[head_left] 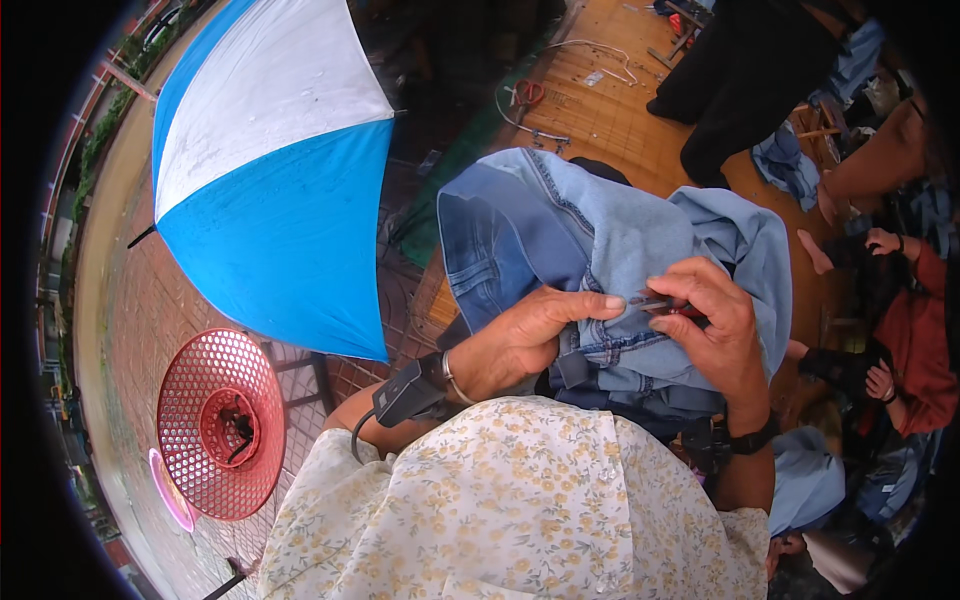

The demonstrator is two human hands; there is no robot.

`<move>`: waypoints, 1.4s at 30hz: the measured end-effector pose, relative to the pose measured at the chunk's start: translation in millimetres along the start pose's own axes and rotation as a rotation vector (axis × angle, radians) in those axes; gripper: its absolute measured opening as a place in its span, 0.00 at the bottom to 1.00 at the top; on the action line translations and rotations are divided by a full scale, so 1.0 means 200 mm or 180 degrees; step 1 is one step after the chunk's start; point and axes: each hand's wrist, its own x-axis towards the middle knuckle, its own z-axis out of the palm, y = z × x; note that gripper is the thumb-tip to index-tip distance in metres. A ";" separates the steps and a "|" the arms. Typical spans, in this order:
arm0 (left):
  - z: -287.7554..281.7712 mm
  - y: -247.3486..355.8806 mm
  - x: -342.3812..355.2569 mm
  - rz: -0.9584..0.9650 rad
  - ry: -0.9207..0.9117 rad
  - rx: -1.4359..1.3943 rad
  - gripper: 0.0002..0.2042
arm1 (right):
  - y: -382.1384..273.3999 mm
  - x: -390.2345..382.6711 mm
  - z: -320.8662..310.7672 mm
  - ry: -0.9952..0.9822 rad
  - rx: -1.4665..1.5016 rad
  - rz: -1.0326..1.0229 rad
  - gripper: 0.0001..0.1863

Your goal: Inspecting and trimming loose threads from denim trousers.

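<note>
A light blue denim garment [640, 225], apparently jeans, lies bunched across my lap, its darker inside showing at the wide opening on the left. My left hand [520, 335] is closed on the cloth beside a seam, thumb on top and fingers hidden beneath. In my right hand [715, 325] is a small pair of thread snips [657, 303], dark with some red, pinched between thumb and fingers. The snips' tips point left, close to my left thumb and just above the denim. Whether the blades touch a thread is too small to tell.
A blue and white umbrella [290, 220] spreads at the left. Below it stands a red mesh plastic basket [190, 420], with a pink round object [172, 490] beside it. Red-handled scissors [527, 93] lie on the wooden mat [600, 95]. Another person in red [915, 340] sits at right.
</note>
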 end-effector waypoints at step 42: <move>0.01 -0.02 -0.04 0.0308 0.0083 0.0142 0.16 | -0.07 -0.11 0.02 0.0523 0.0650 0.0858 0.13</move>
